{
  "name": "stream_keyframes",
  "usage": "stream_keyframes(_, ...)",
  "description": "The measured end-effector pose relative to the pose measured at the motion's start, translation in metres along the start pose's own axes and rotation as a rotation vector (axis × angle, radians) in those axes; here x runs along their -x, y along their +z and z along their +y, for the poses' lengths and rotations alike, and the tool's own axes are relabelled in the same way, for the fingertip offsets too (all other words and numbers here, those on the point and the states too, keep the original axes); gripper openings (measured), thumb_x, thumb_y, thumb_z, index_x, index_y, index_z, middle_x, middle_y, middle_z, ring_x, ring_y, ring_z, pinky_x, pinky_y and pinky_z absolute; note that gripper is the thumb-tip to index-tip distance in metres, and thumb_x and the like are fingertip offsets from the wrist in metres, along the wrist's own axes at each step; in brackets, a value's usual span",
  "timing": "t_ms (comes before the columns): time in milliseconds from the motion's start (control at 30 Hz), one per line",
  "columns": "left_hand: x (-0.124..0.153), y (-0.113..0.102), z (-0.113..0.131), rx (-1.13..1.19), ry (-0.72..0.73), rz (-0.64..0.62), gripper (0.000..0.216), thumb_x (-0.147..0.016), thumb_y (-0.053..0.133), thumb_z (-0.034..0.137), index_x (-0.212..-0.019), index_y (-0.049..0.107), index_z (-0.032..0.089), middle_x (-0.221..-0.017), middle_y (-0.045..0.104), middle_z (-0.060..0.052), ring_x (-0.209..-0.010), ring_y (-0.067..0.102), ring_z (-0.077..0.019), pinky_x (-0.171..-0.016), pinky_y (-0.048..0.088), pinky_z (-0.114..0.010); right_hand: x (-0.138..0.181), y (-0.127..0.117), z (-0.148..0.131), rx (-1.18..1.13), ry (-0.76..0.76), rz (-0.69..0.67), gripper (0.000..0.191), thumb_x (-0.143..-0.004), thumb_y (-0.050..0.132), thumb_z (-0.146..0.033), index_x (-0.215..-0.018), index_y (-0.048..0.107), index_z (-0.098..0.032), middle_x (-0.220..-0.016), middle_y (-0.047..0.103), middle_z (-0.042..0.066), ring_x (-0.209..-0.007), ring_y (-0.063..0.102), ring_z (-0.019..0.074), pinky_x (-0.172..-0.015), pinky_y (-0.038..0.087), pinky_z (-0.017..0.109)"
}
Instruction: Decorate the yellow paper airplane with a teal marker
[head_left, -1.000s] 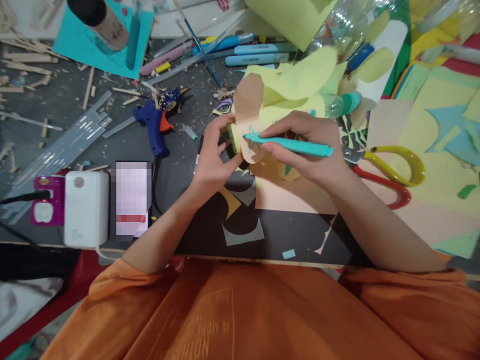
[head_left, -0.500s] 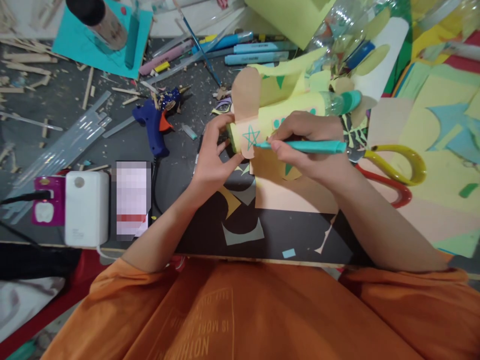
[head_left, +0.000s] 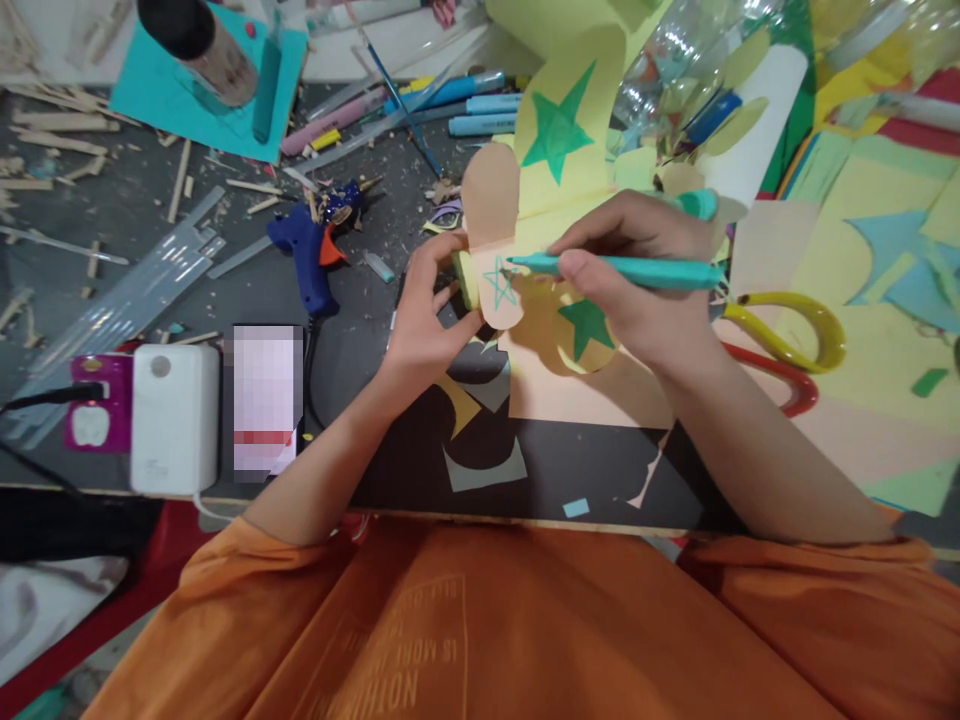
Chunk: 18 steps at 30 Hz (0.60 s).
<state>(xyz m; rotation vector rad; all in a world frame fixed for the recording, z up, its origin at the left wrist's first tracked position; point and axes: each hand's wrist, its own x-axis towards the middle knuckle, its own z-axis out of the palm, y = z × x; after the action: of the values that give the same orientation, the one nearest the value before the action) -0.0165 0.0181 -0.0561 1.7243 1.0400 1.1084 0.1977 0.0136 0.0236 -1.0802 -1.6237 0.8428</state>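
My left hand is closed round the near end of a bottle wrapped in yellow paper, which lies on its side with its teal cap to the right. A peach paper strip with rounded ends crosses the bottle. On the strip is a star outline in teal ink. My right hand grips a teal marker, its tip over the star's upper part. Green stars decorate the upper yellow flap and the lower yellow flap. My right hand covers part of the bottle.
Scissors with yellow and red handles lie by my right forearm. To the left are a blue glue gun, glue sticks, a phone and a white power bank. Markers and paper scraps lie around.
The bottle has turned, bringing the green stars on both flaps into fuller view. The marker tip has shifted up from the star's lower right, and my right hand has moved slightly right.
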Motion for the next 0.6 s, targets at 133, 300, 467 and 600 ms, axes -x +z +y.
stream_keyframes(133, 0.001, 0.002, 0.007, -0.007, -0.014, 0.004, 0.055, -0.084, 0.074, 0.035, -0.13, 0.046, 0.036, -0.143, 0.051, -0.004, -0.134, 0.054, -0.0228, -0.103, 0.057, -0.036, 0.002, 0.001, -0.006, 0.035, 0.041, -0.012, 0.022, -0.089, 0.067, -0.045, -0.073, 0.067, -0.03, -0.069, 0.068, 0.0, -0.061, 0.061, 0.018, -0.054, 0.05, 0.035)
stream_keyframes(300, 0.004, 0.004, 0.012, -0.024, -0.005, -0.073, 0.055, -0.085, 0.07, 0.033, -0.134, 0.043, 0.037, -0.15, 0.049, -0.005, -0.14, 0.051, -0.0256, -0.104, 0.057, -0.038, 0.001, -0.003, -0.009, 0.019, 0.054, 0.026, 0.023, -0.088, 0.068, -0.046, -0.072, 0.066, -0.03, -0.069, 0.068, -0.001, -0.06, 0.061, 0.0174, -0.055, 0.051, 0.034)
stream_keyframes(467, 0.004, 0.003, 0.009, 0.024, 0.008, -0.092, 0.06, -0.083, 0.07, 0.028, -0.135, 0.043, 0.038, -0.151, 0.047, -0.004, -0.143, 0.048, -0.0269, -0.105, 0.056, -0.039, -0.001, -0.004, -0.007, 0.001, 0.063, 0.014, 0.022, -0.085, 0.071, -0.04, -0.068, 0.062, -0.028, -0.064, 0.066, -0.001, -0.055, 0.058, 0.0162, -0.051, 0.047, 0.033)
stream_keyframes(600, 0.004, 0.003, 0.009, 0.019, -0.004, -0.097, 0.059, -0.083, 0.07, 0.029, -0.135, 0.043, 0.038, -0.152, 0.045, -0.004, -0.144, 0.047, -0.026, -0.106, 0.055, -0.039, -0.001, -0.004, -0.006, 0.026, 0.09, -0.028, 0.017, -0.083, 0.07, -0.029, -0.068, 0.063, -0.028, -0.065, 0.066, -0.001, -0.057, 0.057, 0.0168, -0.052, 0.044, 0.033)
